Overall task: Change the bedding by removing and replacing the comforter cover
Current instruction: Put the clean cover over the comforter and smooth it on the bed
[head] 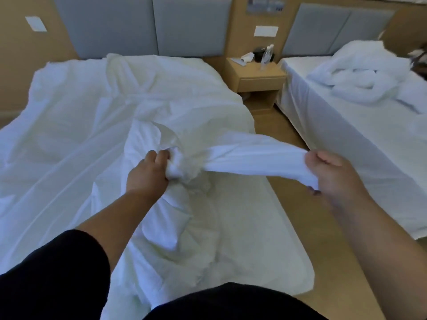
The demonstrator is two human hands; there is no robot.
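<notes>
- No text, brand or number can be read anywhere in the view.
- The grey panel [265,5] on the wall above the nightstand carries markings, too blurred to make out.
- The white plate [266,31] beneath it shows no legible print.
- The clear bottle [266,55] on the nightstand [255,76] has no label that can be read.

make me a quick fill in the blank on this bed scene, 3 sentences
1. The left hand grips a bunched wad of white ____.
2. The right hand pulls a strip of the comforter cover out to the ____.
3. A clear plastic ____ stands on the nightstand between the two beds.

Missing words: fabric; right; bottle
</notes>
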